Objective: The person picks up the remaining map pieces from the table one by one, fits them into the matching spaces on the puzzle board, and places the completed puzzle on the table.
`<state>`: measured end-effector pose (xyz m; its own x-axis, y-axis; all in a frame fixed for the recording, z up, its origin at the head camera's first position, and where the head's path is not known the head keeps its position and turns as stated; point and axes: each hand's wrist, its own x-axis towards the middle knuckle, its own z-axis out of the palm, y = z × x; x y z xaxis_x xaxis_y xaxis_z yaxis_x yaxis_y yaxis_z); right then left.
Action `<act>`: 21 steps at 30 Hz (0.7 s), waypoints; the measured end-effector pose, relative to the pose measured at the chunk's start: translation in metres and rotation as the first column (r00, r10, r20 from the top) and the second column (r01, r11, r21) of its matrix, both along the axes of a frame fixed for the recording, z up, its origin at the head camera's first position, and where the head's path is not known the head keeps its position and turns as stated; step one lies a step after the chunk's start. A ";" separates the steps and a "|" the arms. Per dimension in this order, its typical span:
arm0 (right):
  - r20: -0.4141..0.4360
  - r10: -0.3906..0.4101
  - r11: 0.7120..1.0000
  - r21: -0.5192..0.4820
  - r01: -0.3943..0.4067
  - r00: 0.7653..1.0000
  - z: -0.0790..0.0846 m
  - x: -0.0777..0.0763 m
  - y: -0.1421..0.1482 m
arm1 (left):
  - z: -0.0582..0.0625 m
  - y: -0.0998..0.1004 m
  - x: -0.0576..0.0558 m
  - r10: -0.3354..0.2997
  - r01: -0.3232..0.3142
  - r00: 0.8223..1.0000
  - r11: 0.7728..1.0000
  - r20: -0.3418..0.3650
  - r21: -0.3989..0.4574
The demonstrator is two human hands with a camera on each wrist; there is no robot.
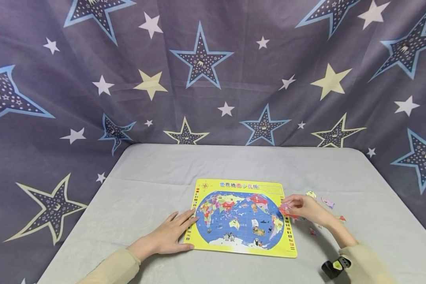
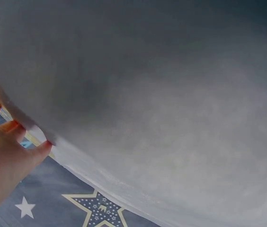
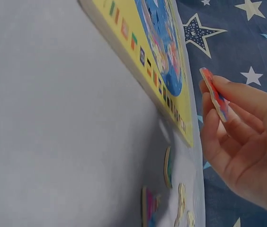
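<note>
One red puzzle piece (image 3: 215, 97) was pinched between your right hand's (image 1: 312, 210) thumb and fingers, raised by the map board's (image 1: 285, 251) right edge; your left hand (image 1: 170, 234), well apart, rested with extended fingers at the board's left edge. The piece looked light, stiff and probably chip-prone at its corners, so its broad faces suited your grip.
</note>
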<state>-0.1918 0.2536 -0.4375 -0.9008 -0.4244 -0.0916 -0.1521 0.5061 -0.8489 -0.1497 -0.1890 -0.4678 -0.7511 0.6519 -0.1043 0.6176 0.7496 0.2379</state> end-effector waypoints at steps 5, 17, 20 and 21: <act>0.018 -0.043 0.999 0.011 0.043 0.999 0.001 -0.004 -0.009 | 0.000 0.000 0.000 0.000 0.000 1.000 1.000 -0.004 0.004; -0.005 -0.078 0.995 0.054 0.078 0.997 -0.004 -0.019 -0.023 | 0.000 -0.001 0.001 0.000 0.000 1.000 1.000 -0.015 0.002; -0.017 -0.076 0.996 0.053 0.077 0.997 -0.004 -0.022 -0.027 | -0.001 -0.001 0.001 -0.001 0.001 1.000 1.000 -0.020 0.000; -0.018 -0.077 0.996 0.047 0.078 0.997 -0.004 -0.023 -0.028 | -0.001 -0.001 0.001 -0.001 0.001 1.000 1.000 -0.021 -0.002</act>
<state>-0.2146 0.2254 -0.4415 -0.9323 -0.3488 -0.0951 -0.1243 0.5564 -0.8216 -0.1489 -0.1897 -0.4689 -0.7526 0.6524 -0.0894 0.6232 0.7495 0.2231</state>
